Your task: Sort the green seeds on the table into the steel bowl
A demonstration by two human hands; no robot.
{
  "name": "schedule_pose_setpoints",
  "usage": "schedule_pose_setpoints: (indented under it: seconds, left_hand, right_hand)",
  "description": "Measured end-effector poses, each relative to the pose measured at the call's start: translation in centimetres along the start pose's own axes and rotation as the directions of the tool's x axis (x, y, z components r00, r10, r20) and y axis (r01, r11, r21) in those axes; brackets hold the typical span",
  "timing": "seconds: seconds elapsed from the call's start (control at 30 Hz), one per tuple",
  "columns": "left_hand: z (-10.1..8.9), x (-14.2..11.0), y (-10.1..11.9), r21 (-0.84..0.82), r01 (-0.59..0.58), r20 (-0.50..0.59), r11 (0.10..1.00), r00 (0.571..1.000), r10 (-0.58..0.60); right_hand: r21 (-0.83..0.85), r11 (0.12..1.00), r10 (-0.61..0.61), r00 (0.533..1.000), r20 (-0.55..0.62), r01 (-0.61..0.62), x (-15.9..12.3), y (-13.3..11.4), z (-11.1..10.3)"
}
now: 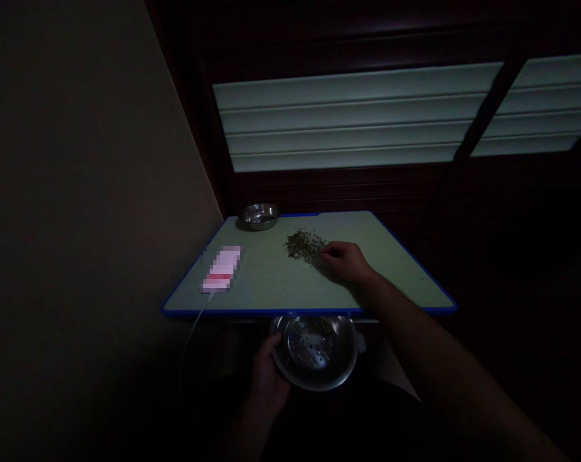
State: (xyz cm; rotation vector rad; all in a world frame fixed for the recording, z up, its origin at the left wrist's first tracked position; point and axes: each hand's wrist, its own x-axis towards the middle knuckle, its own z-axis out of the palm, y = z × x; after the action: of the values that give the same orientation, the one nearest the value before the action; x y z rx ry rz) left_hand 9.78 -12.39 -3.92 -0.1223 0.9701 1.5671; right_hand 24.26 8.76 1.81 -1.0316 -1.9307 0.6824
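Observation:
A loose pile of small dark bits [301,244], like seeds or dried leaves, lies spread on the pale tabletop [261,276]. At its right edge is my right hand [345,260], fingers pinched together; what they hold, if anything, is too small to make out. My left hand [270,372] grips the left rim of a large metal bowl [314,378], thumb over the edge. That bowl sits below the table's front edge, tilted toward me, with a few small specks on its shiny bottom.
A smaller metal bowl [260,218] stands at the table's back left corner. Nearer on the left lies a blurred-out phone [222,268] with a white cable [194,327] running off the front edge. A wall [102,160] borders the left; dark panelled doors [348,122] stand behind.

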Motion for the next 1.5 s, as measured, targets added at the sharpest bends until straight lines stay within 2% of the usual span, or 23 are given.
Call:
schedule_pose_setpoints:
  seconds: [0.23,0.4,0.63,1.07,1.3,1.5]
  left_hand:
    - [0.0,0.1,0.0,-0.001,0.01,-0.003,1.0,1.0,-0.01]
    - [0.1,0.1,0.0,-0.009,0.004,-0.001,1.0,1.0,-0.004]
    - [-0.1,0.1,0.0,-0.007,0.012,0.004,1.0,1.0,-0.012]
    - [0.4,0.0,0.1,-0.003,-0.004,-0.017,1.0,1.0,0.004]
    - [0.0,0.1,0.0,-0.01,0.013,-0.01,1.0,1.0,-0.013]
    - [0.0,0.1,-0.1,0.0,0.019,-0.025,1.0,1.0,-0.019]
  right_hand:
    - [0.005,1.0,0.003,1.0,0.006,-0.003,0.1,0.0,0.1]
    - [-0.01,1.0,-0.024,0.999,-0.04,0.023,0.1,0.3,0.1]
    - [-0.084,0.995,-0.055,0.998,-0.041,0.052,0.4,0.9,0.2]
    - [-0.041,0.995,-0.087,0.996,-0.031,0.086,0.3,0.6,0.1]
    - [-0.01,0.997,-0.074,0.997,0.006,0.074,0.3,0.6,-0.1]
    - [-0.007,0.998,-0.062,0.998,-0.015,0.062,0.3,0.7,-0.1]
